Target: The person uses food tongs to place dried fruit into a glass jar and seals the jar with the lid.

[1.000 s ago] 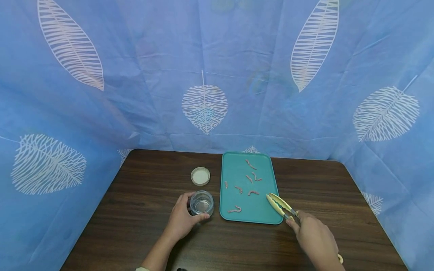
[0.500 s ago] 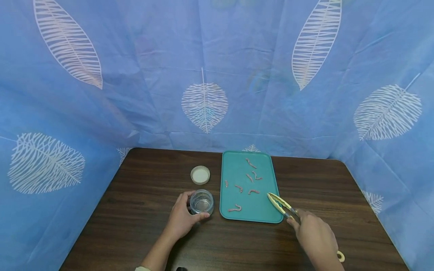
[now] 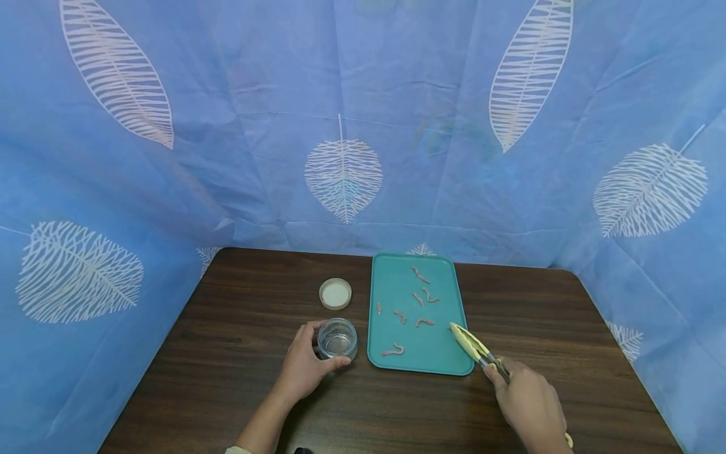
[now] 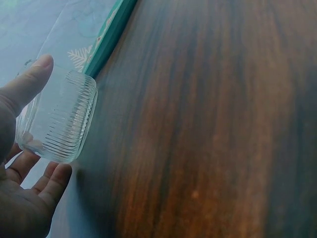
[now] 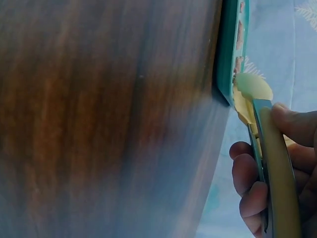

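Note:
My left hand (image 3: 304,366) grips a clear glass jar (image 3: 338,340) standing uncovered on the table, thumb on one side and fingers on the other; ribbed sides show on the jar (image 4: 69,116) in the left wrist view. My right hand (image 3: 527,397) holds yellow-tipped metal tongs (image 3: 473,345), their two ends now pressed together low over the right side of a teal tray (image 3: 431,359). Several pink worm-like pieces (image 3: 424,322) lie scattered on the tray. In the right wrist view, fingers and thumb wrap the tongs (image 5: 280,173); I cannot tell whether their tips pinch a piece.
A round lid (image 3: 335,294) with a pale inside lies behind the jar, left of the tray. The dark wooden table (image 3: 244,302) backs onto a blue curtain (image 3: 255,157) with white leaf prints. A small black object (image 3: 303,450) shows at the bottom edge.
The tongs' ends have come together from apart, and their tips have shifted slightly right. My left hand and the jar have stayed in place.

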`<move>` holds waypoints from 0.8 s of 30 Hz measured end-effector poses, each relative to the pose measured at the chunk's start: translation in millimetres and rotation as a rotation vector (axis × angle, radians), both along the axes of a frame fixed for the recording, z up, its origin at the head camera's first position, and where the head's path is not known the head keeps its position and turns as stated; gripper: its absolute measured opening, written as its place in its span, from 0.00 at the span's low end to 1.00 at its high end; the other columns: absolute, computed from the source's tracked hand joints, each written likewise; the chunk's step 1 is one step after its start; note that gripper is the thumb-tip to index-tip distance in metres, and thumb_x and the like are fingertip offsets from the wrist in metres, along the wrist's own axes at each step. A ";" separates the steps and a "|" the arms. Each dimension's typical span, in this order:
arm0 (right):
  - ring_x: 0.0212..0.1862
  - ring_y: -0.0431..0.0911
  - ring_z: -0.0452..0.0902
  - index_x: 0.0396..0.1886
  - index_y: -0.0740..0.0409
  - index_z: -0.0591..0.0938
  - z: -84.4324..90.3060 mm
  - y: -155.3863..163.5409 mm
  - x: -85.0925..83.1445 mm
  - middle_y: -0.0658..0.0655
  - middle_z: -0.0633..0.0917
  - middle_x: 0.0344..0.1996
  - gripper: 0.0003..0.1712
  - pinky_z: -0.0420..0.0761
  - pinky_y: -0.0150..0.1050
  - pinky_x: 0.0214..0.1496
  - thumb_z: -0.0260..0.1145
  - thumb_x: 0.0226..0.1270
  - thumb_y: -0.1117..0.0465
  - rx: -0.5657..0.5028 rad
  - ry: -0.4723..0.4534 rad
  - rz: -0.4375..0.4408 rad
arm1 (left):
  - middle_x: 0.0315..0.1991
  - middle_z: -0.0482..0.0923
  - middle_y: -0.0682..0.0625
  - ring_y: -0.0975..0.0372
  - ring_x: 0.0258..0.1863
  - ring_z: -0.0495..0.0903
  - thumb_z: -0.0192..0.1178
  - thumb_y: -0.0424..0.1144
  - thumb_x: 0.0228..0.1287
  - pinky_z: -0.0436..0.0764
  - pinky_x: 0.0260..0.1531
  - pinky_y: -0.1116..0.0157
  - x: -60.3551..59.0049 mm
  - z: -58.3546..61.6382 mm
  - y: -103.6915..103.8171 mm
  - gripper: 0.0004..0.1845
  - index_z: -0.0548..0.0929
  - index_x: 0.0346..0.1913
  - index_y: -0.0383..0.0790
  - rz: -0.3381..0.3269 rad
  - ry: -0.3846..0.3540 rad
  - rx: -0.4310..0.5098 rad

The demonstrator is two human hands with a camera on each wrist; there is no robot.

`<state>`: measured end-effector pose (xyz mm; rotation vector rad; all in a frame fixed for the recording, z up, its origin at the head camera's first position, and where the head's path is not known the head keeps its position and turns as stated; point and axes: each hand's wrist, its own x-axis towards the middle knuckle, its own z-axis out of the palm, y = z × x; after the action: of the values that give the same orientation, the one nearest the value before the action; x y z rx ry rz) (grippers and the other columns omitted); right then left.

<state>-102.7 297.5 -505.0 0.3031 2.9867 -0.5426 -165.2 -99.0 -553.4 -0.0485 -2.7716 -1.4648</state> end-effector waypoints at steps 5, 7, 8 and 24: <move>0.26 0.47 0.67 0.50 0.63 0.87 -2.9 -0.2 -0.7 0.52 0.71 0.21 0.21 0.66 0.41 0.26 0.64 0.83 0.47 -0.022 -0.001 -0.027 | 0.62 0.80 0.47 0.54 0.59 0.83 0.88 0.50 0.49 0.85 0.57 0.56 -1.8 -2.1 -0.3 0.47 0.76 0.72 0.43 -0.002 -0.016 0.007; 0.26 0.48 0.70 0.51 0.64 0.88 -5.2 1.1 0.1 0.54 0.75 0.22 0.23 0.69 0.43 0.26 0.63 0.83 0.47 -0.029 0.005 -0.030 | 0.63 0.80 0.47 0.55 0.59 0.83 0.88 0.50 0.50 0.85 0.57 0.57 -2.1 -2.9 -0.2 0.48 0.76 0.72 0.43 -0.005 -0.018 0.008; 0.27 0.48 0.71 0.51 0.64 0.88 -6.1 1.7 0.4 0.54 0.76 0.23 0.23 0.71 0.44 0.26 0.63 0.84 0.47 -0.037 0.005 -0.033 | 0.63 0.80 0.47 0.55 0.59 0.83 0.88 0.50 0.50 0.85 0.57 0.57 -2.1 -2.9 -0.1 0.48 0.76 0.72 0.43 -0.006 -0.020 0.010; 0.57 0.71 0.87 0.66 0.67 0.84 -2.6 -8.6 1.1 0.72 0.89 0.57 0.30 0.85 0.68 0.53 0.59 0.86 0.45 -0.053 0.016 -0.012 | 0.64 0.79 0.44 0.50 0.61 0.83 0.89 0.48 0.49 0.86 0.61 0.50 0.5 0.4 0.2 0.48 0.76 0.72 0.40 -0.018 -0.013 0.039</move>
<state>-101.5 288.9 -507.6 0.3139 2.9815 -0.6275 -164.7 -98.8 -553.1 -0.0634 -2.7593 -1.5278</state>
